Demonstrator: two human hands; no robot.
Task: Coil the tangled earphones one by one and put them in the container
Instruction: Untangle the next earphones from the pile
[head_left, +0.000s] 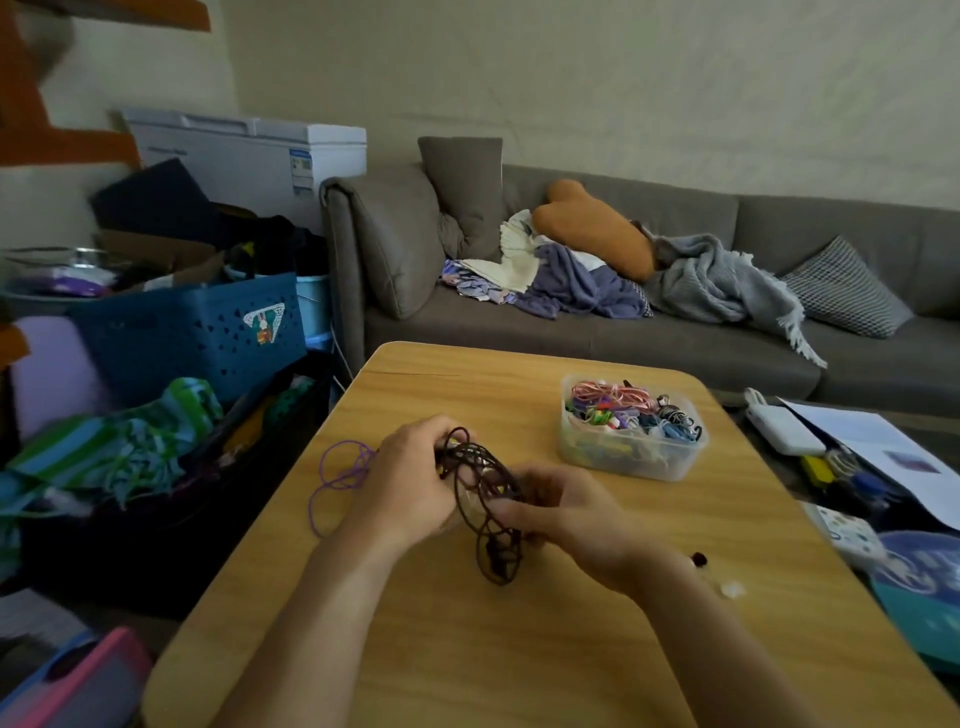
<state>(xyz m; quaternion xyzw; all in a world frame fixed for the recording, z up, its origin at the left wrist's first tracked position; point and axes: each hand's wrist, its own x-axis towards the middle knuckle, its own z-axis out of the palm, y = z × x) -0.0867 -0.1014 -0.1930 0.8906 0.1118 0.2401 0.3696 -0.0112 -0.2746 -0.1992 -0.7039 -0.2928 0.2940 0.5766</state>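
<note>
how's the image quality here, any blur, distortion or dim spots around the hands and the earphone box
Head view: dim, soft indoor light, no glare; wide-angle lens bows the table edges and sofa; the left hand and right hand on the dark earphone cable look slightly soft; the clear container is fairly sharp; the left corners fall dark and smeared.

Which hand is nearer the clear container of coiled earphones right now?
Right. The right hand sits just below and left of the container, gripping the dark brown earphone cable. The left hand grips the same tangle farther left.
</note>
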